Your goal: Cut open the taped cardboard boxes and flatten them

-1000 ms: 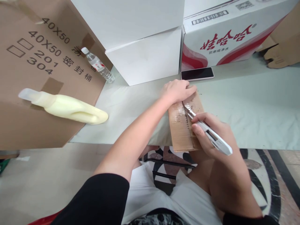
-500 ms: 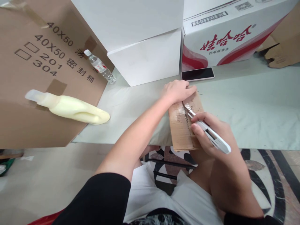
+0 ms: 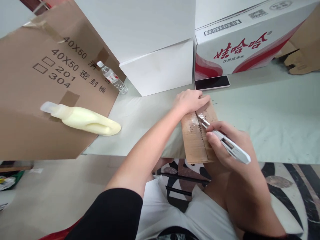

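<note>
A small brown cardboard box point(image 3: 193, 140) lies at the table's front edge, with a lengthwise seam, dark marks and shiny clear tape on top. My left hand point(image 3: 188, 101) grips its far end, fingers bent over the top; the thumb is hidden. In my right hand point(image 3: 228, 141) is a white utility knife point(image 3: 235, 150), held between thumb and fingers. Its blade points away from me and its tip touches the seam just in front of my left hand.
Behind my hands are a phone point(image 3: 212, 82), a white box point(image 3: 160, 68) and a red-and-white carton point(image 3: 250, 50). To the left, a pale yellow bottle point(image 3: 90, 121) and a clear water bottle point(image 3: 112, 77) are beside a large cardboard box point(image 3: 27, 120).
The view has shifted slightly, so the surroundings appear a little lower and further right. Both hands keep their hold, and the knife tip stays at about the same place on the seam.
</note>
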Demonstrator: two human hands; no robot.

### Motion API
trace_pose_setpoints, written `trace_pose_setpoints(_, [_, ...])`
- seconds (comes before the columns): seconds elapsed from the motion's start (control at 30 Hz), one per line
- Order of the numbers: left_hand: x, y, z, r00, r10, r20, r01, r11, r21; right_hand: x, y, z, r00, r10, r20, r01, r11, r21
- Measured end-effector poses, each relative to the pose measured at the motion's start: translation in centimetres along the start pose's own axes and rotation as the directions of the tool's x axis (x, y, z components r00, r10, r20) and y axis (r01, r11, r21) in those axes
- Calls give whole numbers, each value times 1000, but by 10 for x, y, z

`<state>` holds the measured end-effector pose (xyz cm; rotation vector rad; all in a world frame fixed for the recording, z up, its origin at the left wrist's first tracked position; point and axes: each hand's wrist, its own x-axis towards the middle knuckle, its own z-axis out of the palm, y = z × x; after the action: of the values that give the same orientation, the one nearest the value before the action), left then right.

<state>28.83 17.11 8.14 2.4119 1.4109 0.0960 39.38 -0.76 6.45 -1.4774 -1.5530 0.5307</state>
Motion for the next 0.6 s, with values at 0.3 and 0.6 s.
trace_pose_setpoints(0.3, [1,1,0,999,15,-35,-16,1000,-18,-13,-5,-2,971,107,-215,-90,992,91])
trace_pose_setpoints(0.6, [-10,-58,-7,987,36,-157,-76,964,-256,2,45,16,910,208,-358,-134,966,219])
